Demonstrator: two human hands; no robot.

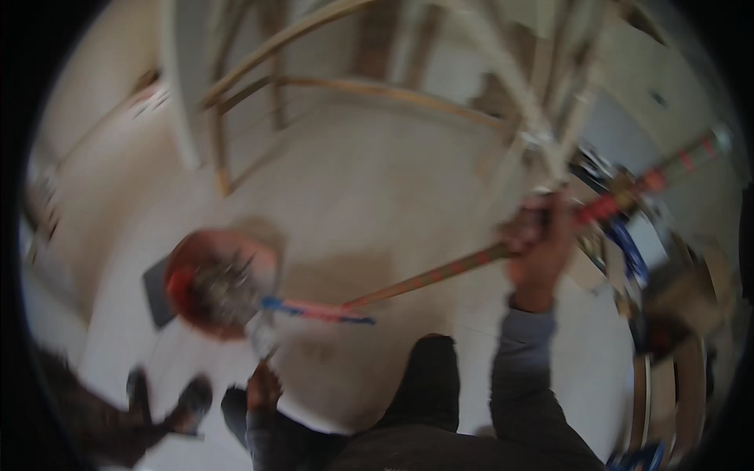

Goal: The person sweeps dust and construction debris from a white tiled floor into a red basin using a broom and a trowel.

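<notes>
My right hand (536, 241) is closed around the patterned handle of a broom (447, 271), held slantwise above the floor. The broom's narrow blue and pink head (318, 312) is at the lower left end of the handle, close to an orange-red basin (221, 232). Grey debris (227, 291) fills much of the basin. Low in front of me, my left hand (263, 385) grips the short handle of a pale tool (263, 338) beside the basin's near rim. Blur hides whether that tool is a scraper or a small dustpan.
Another person's shoes (194, 397) stand at the lower left. A dark flat piece (158, 294) lies beside the basin. Ahead are a wooden frame (221, 141) and pale slanted legs (524, 100). Cardboard and mixed items (642, 247) crowd the right side.
</notes>
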